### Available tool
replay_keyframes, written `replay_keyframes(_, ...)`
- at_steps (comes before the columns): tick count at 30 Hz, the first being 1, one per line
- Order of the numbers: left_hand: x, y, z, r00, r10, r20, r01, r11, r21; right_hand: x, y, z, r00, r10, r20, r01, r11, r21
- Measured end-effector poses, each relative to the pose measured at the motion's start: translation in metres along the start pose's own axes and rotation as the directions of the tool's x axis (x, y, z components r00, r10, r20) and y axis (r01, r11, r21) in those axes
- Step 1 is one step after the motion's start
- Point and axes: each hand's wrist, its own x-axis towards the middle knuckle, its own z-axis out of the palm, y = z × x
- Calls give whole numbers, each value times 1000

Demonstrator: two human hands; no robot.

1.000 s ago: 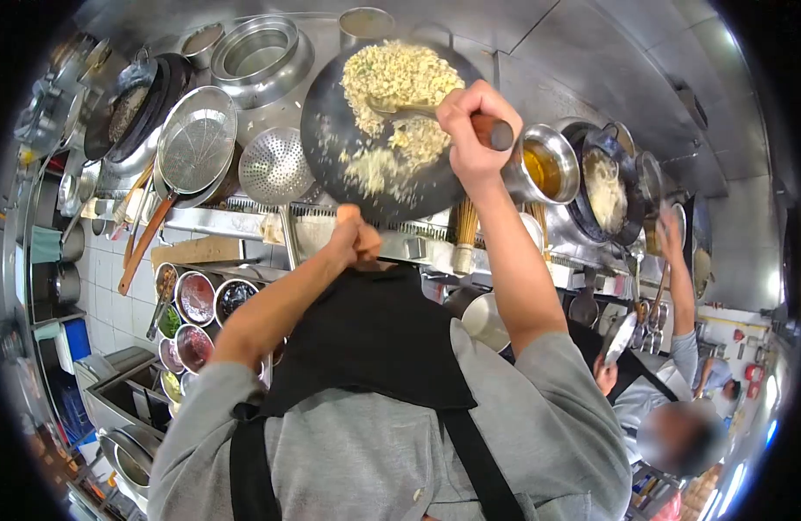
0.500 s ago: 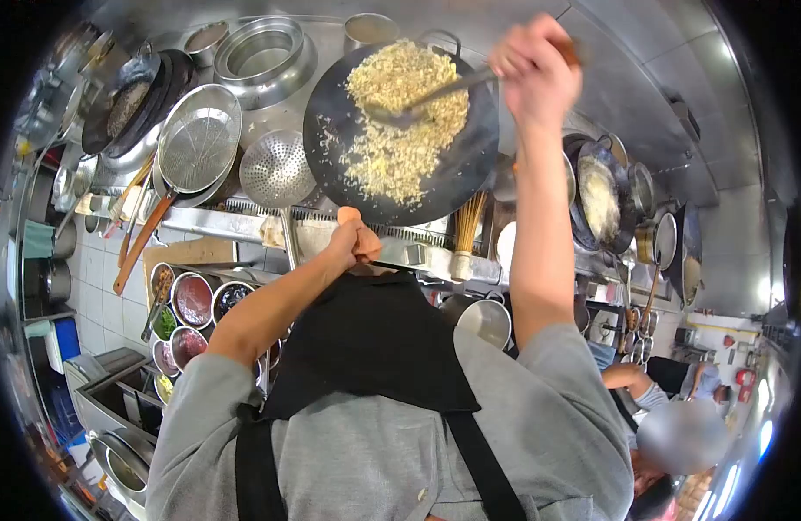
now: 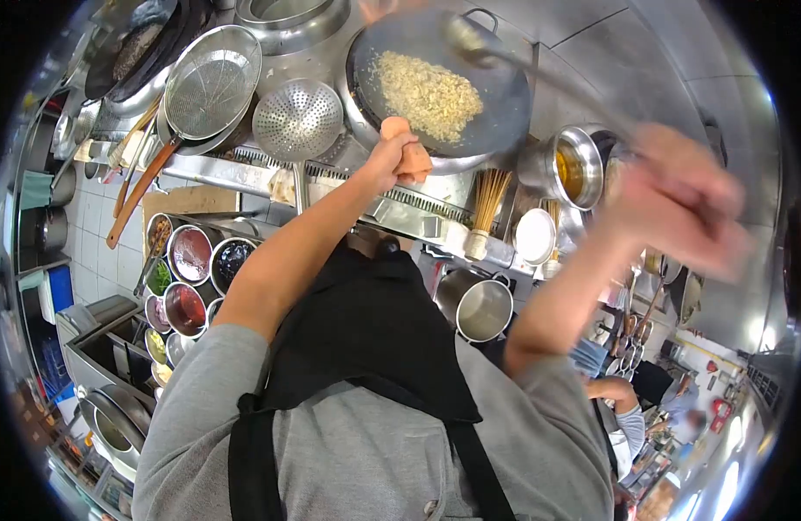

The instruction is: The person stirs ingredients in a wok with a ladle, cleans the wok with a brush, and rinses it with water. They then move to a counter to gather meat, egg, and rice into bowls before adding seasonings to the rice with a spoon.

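Observation:
My left hand is closed on an orange cloth at the near edge of a dark wok; the cloth hides what lies under the fingers. A mound of fried rice lies in the wok, mixed with pale yellow bits. Held up to the right, my right hand is blurred but wrapped round the end of a long-handled ladle. The ladle's bowl, also smeared, is over the wok's far side, above the rice and apart from it.
To the left of the wok are a perforated skimmer and a wire strainer. On the right stand a bamboo brush, a pot of yellow oil and a white bowl. Ingredient tins sit lower left. A co-worker is lower right.
My right hand has swung right and down, drawing the ladle out of the rice. The rice has gathered into a tighter mound. The wok and my left hand appear further up and right.

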Motion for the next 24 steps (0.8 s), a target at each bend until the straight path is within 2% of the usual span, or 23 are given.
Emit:
replay_keyframes(1,-9,-1,-1,1000,-6,17,6,1000,-7,-48,53,-7,997,43,-69,-34,992,123)
replay_keyframes(2,-16,-8,-2,1000,-28,1,28,997,-73,-87,102,-13,995,-17,-99,-11,962,-274)
replay_keyframes(3,-16,-23,-16,995,-27,93,31,999,-37,-105,143,-38,945,277,172,-308,932,193)
replay_keyframes(4,-17,-38,-27,982,-29,186,30,1000,-3,-88,140,-41,942,317,108,-331,931,155)
replay_keyframes(5,-46,-45,-9,997,-58,-44,62,995,82,-56,135,-32,936,347,54,-351,927,129)
replay_keyframes(6,-61,-59,-13,996,-57,75,36,966,257,-27,114,-21,932,362,27,-363,928,80)
replay_keyframes(7,-65,-82,-15,993,-76,89,38,928,371,-6,92,-15,921,385,54,-389,916,103)
replay_keyframes(8,-66,-102,-17,970,-123,210,1,864,503,5,80,-17,929,323,179,-351,924,152)
replay_keyframes(10,-36,-165,-31,871,-249,423,-138,702,698,-11,74,-13,939,180,293,-276,903,330)
replay_keyframes(12,-45,-178,-4,895,-279,348,-223,395,891,-62,114,-10,965,88,248,-148,961,235)
replay_keyframes(13,-30,-202,-5,876,-308,370,-274,313,909,-85,136,-17,937,186,296,-246,952,181)
replay_keyframes(15,-3,-247,-17,867,-289,406,-337,262,904,-89,161,-42,790,354,501,-450,889,82)
replay_keyframes(16,4,-261,-18,862,-279,424,-367,235,900,-80,157,-47,788,374,489,-470,879,85)
replay_keyframes(18,13,-281,-22,887,-395,238,-242,40,970,-79,127,-68,751,426,504,-551,825,125)
replay_keyframes(19,6,-275,-19,887,-396,235,-239,41,970,-91,104,-73,770,484,416,-567,818,98)
replay_keyframes(20,-7,-257,-14,894,-386,227,-164,189,968,-107,82,-76,782,530,328,-581,810,77)
replay_keyframes(21,-22,-237,-9,900,-378,216,-86,331,940,-134,67,-90,688,706,169,-725,675,135)
replay_keyframes(22,-39,-220,-6,922,-343,181,-43,373,927,-160,51,-103,549,836,-2,-808,531,257)
replay_keyframes(23,-43,-212,-14,928,-309,209,-31,494,869,-175,40,-112,261,963,72,-885,208,417)
replay_keyframes(24,-43,-211,-25,931,-169,323,-157,614,774,-189,30,-121,-55,989,139,-819,-124,561)
